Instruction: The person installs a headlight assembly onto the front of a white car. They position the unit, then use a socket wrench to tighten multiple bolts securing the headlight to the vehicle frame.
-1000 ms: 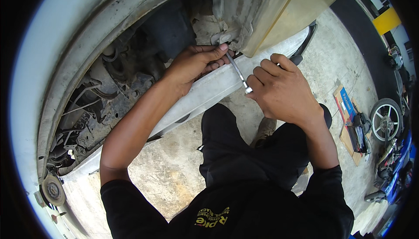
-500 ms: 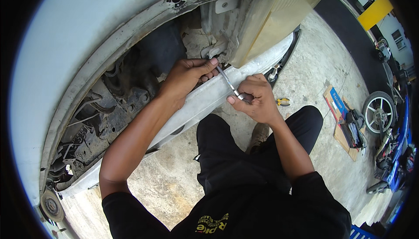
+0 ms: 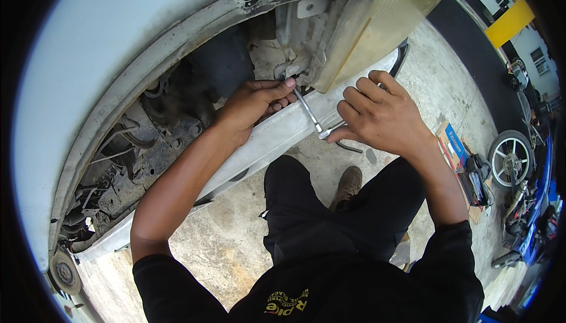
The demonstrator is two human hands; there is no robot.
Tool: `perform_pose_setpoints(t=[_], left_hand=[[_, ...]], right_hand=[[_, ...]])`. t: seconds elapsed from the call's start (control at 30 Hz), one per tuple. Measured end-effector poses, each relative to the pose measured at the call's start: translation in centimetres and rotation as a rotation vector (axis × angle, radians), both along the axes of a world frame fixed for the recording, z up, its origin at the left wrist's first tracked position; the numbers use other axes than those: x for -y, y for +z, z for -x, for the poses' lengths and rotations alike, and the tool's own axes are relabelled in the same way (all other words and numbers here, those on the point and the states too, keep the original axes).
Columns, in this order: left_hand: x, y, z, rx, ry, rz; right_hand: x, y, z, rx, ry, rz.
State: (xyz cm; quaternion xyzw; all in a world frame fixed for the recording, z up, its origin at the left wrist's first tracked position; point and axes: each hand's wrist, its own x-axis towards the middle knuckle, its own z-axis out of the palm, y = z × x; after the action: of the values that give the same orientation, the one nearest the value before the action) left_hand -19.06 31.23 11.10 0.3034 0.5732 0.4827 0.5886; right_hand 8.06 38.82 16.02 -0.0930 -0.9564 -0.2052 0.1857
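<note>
Right, the person crouches at the open wheel arch of a white car (image 3: 106, 57), 2 hands up at the metalwork behind the headlamp (image 3: 377, 25). The left hand (image 3: 256, 102) presses its fingertips (image 3: 283, 90) together on the top end of a slim metal wrench (image 3: 309, 113), right at the bracket (image 3: 295, 66) under the lamp's inner corner. The right hand (image 3: 383, 116) curls shut around the wrench's lower end, thumb underneath. The shaft slants between both hands, just above the loose white bumper strip (image 3: 259, 146). A brown shoe (image 3: 348, 184) rests on the concrete floor (image 3: 218, 246); an alloy wheel (image 3: 510, 158) lies at the floor's right edge.
</note>
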Motion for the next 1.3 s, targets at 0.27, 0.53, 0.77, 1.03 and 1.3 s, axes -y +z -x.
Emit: perform_pose_setpoints(t=[0.27, 0.53, 0.77, 1.03, 1.3], left_hand=[[0.1, -0.5, 0.3, -0.027, -0.003, -0.003], [-0.1, 0.1, 0.1, -0.009, 0.01, -0.009], [0.2, 0.4, 0.2, 0.011, 0.018, 0.026], [0.2, 0.7, 0.1, 0.006, 0.005, 0.068], [0.2, 0.5, 0.0, -0.003, 0.013, 0.038]], right_hand=[[-0.5, -10.6, 1.5, -0.597, -0.062, 0.483], [-0.7, 1.1, 0.4, -0.159, -0.075, 0.237], [2.9, 2.3, 1.9, 0.133, -0.162, 0.084], [-0.6, -3.0, -0.6, -0.075, 0.062, 0.21], [-1.2, -11.6, 0.7, -0.582, -0.075, 0.472]])
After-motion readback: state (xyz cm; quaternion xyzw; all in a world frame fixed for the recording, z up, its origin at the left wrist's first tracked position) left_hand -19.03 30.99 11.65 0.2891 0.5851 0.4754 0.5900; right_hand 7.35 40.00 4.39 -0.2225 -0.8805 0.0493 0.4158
